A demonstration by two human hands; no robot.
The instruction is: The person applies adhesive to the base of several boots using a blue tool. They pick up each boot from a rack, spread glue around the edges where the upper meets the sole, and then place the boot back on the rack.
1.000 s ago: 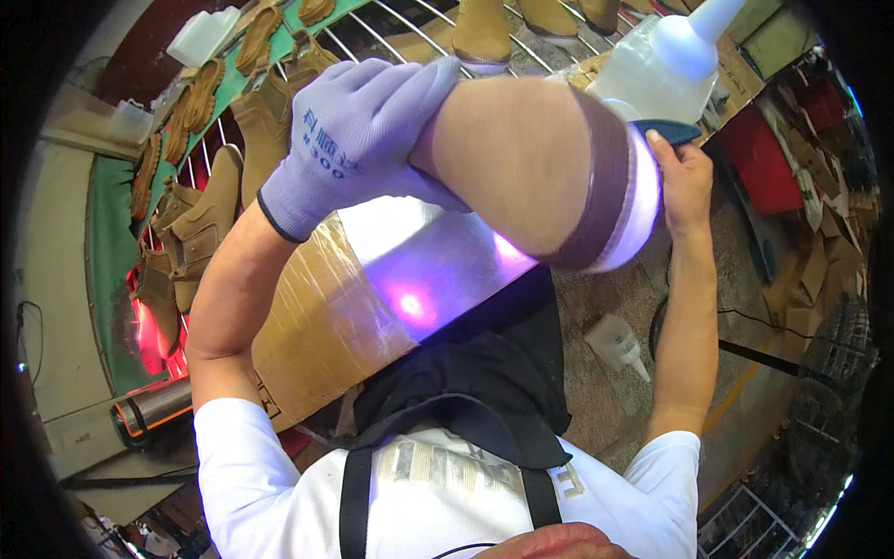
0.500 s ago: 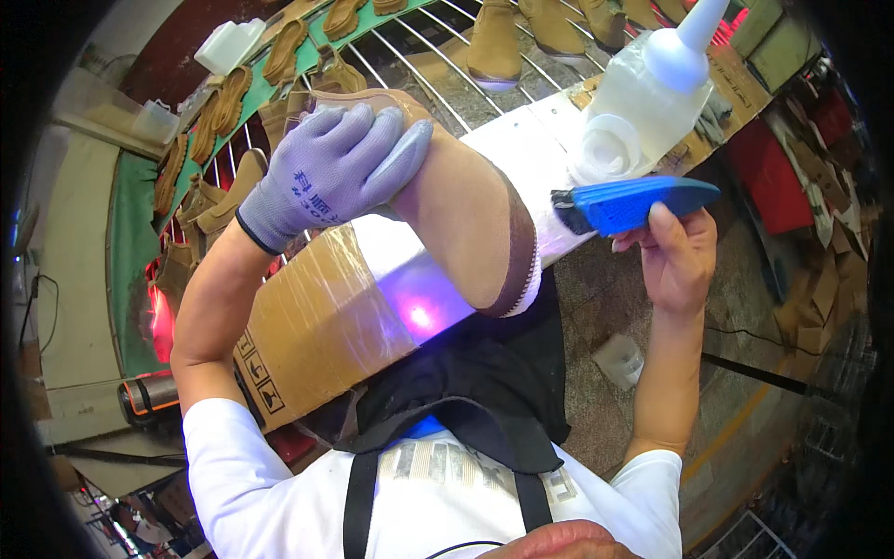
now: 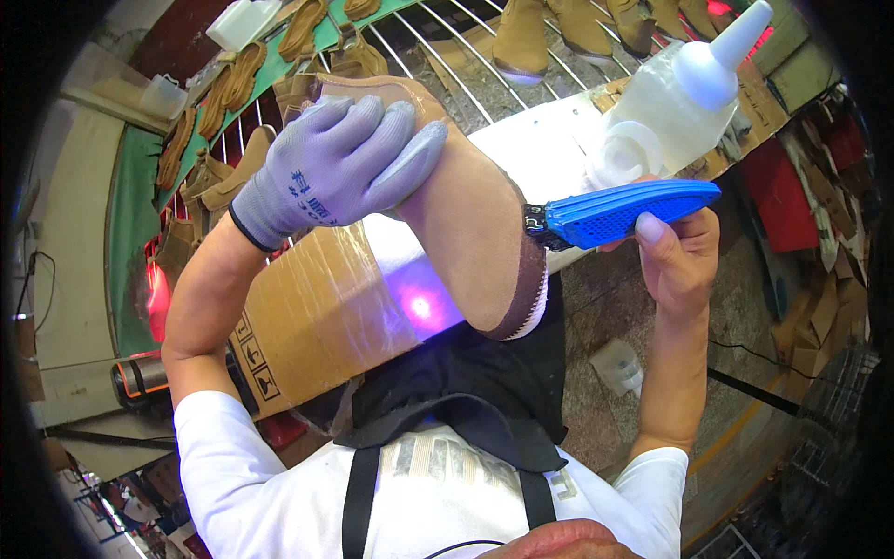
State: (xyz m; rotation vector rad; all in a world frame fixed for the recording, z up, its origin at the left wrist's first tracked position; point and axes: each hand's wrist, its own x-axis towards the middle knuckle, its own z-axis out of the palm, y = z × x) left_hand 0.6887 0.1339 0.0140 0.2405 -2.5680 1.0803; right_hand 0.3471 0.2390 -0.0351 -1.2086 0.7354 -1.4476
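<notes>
Boot [image 3: 466,214] front and centre, a tan suede ankle boot held up in the air just over the person's chest, sole edge turned to the right. Starting on the left: a green-edged wire rack [image 3: 447,56] curves across the top, with tan boot uppers [image 3: 244,76] lying along it and more finished boots [image 3: 521,37] standing further along. Under it a cardboard box [image 3: 317,317] sits on the surface, and a purple glow [image 3: 421,306] shines just beside the box, right below the boot.

Now the left hand [image 3: 326,172], in a grey knit glove, clamps over the boot's upper; its fingers [image 3: 410,154] lie close together and curl down across the suede, so the boot is gripped firmly from above. The brown band of the sole with its pale rim [image 3: 526,298] faces the right hand.

Moving right: a blue brush [image 3: 624,212] with a ribbed handle lies level, its dark head touching the boot's side just above the sole. The right hand [image 3: 675,261], bare, pinches that handle, thumb on top and the other fingers wrapped below. Just behind the brush stands a translucent white squeeze bottle [image 3: 670,112] with a cone nozzle pointing up to the right. Lower down, near the right forearm, a small pale container [image 3: 619,365] rests on the speckled floor.
</notes>
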